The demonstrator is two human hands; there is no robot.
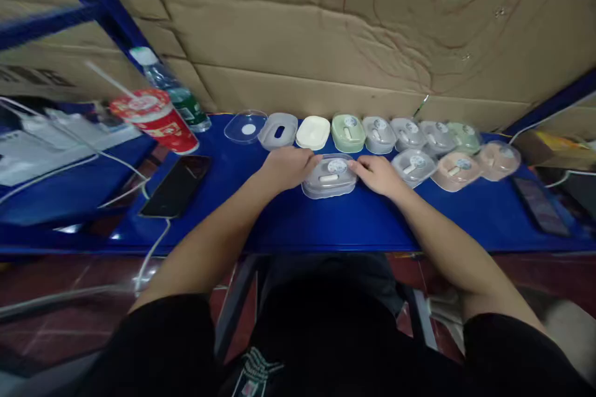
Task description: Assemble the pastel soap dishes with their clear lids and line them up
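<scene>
Steadying clear-lidded box (329, 178) between front and back edges of tabletop (302, 226); left hand (286, 167) and right hand (378, 174) hold opposite ends. Any lift likely calls for even, level grip.

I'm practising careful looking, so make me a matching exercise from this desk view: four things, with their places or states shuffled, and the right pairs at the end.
Column one
1. Red cup
2. Cream container
3. Clear lid with a round white label
4. Right hand

Column two
A. Next to the slotted grey piece, on its left
B. Touching the lidded box that lies between the person's arms
C. Tilted in the view, with a straw sticking out
D. Between the slotted grey piece and a green box

Pairs: 1-C, 2-D, 3-A, 4-B
</scene>
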